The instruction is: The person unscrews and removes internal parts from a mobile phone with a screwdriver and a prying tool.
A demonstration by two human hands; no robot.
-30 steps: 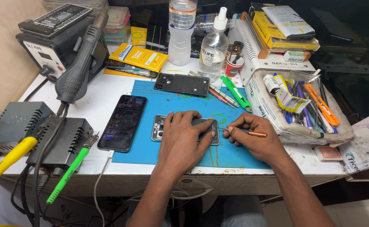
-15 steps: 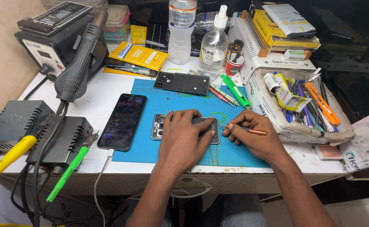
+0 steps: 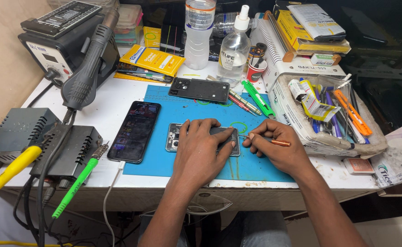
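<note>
Left hand (image 3: 200,151) flat, fingers spread forward; right hand (image 3: 276,148) curled, fingers pinched together.

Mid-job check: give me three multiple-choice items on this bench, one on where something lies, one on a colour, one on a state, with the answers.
1. Where does the phone with the lit screen lie?
A. on the blue mat's left edge, left of the opened phone
B. in the tray of pens
C. on top of the hot-air station

2. What colour is the handle of the small screwdriver in the right hand?
A. green
B. orange
C. white

3. What is the state of the opened phone under the left hand?
A. standing upright
B. lifted off the mat
C. flat on the mat, pressed down by the hand

Answers: 1 A, its charging cable runs off the table's front edge; 2 B, the handle shows orange past the fingers; 3 C, the palm and fingers lie spread across it.
</note>
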